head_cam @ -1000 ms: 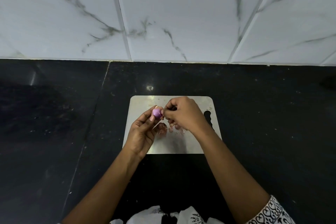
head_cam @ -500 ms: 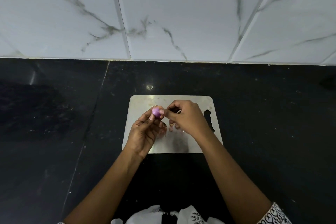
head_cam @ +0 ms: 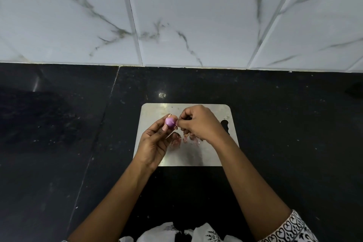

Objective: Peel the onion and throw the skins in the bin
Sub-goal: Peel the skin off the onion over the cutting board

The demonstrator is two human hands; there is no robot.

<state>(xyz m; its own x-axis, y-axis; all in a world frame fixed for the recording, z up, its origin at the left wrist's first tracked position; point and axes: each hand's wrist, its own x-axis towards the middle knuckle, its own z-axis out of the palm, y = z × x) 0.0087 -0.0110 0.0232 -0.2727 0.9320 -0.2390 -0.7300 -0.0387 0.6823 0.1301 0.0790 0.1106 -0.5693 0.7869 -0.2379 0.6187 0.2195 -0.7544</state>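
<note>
The onion (head_cam: 169, 122) is small, purple and mostly bare. It is held in the air above the far left part of the board (head_cam: 196, 156), not touching it.

The left hand (head_cam: 155, 141) grips it at the fingertips. The thumb presses its near side and the fingers curl round the far side.

The onion looks slightly longer than wide, with its long axis running from the thumb away towards the wall (head_cam: 196, 15) and tilted a little left. It is too small to tell which end is root and which is tip.

The right hand (head_cam: 198, 124) is just right of the onion with its fingers curled tight together. Its fingertips pinch a brownish bit of skin (head_cam: 176, 125) hanging at the onion's right side. I cannot tell whether that skin is attached.

The two hands nearly meet at the onion.

Loose skins (head_cam: 176, 140), pinkish and thin, lie on the middle of the board below the hands, and some are partly hidden under the right hand.

The board is a dull metal sheet with a handle cut-out on its right edge. It lies flat on the black counter (head_cam: 59, 143).

A patterned sleeve (head_cam: 290, 228) covers the right forearm near the elbow.
</note>
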